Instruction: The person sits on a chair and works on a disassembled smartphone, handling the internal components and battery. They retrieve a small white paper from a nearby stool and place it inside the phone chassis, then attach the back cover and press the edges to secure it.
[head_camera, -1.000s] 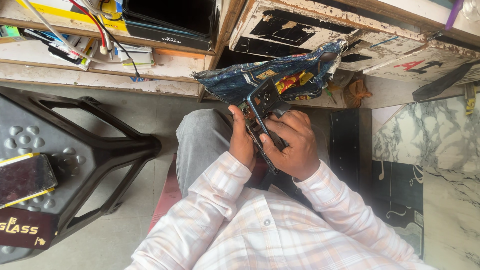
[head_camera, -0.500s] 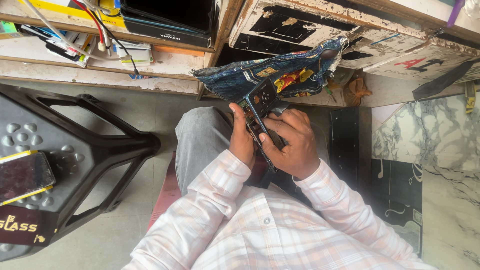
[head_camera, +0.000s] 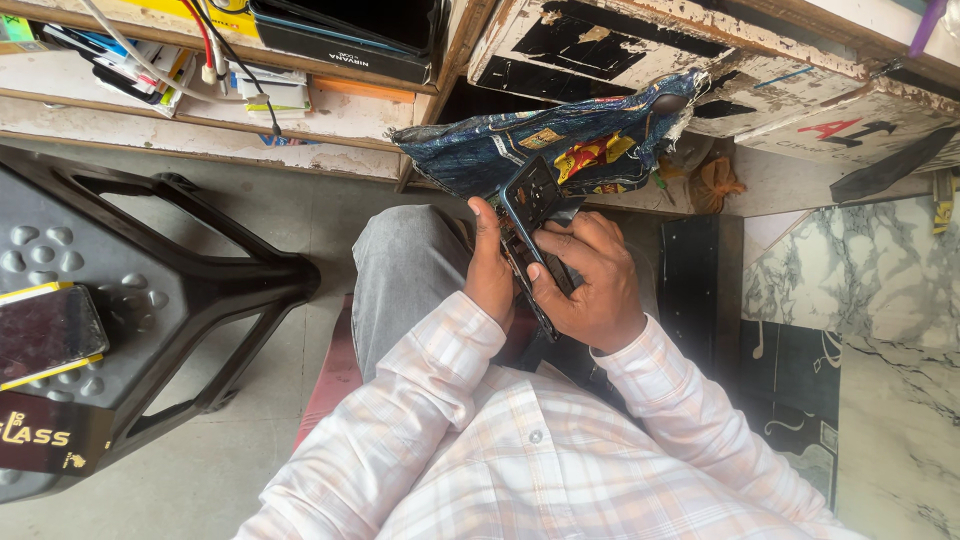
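Phone (head_camera: 528, 205) being held edge-up over the lap, just in front of a blue pouch (head_camera: 560, 145). Left hand (head_camera: 490, 270) gripping its left side, thumb up along the edge. Right hand (head_camera: 590, 280) wrapping the right side, fingers curling over the back. Black stool (head_camera: 150, 300) standing to the left, another phone (head_camera: 50, 330) lying on it.

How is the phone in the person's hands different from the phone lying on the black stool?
The phone in the hands is held up on edge, tilted, gripped by the left hand and right hand; the phone on the stool lies flat, untouched. The held one shows a dark back with openings; the stool one shows a glossy screen with yellow edging beneath. Both are dark, flat rectangles.
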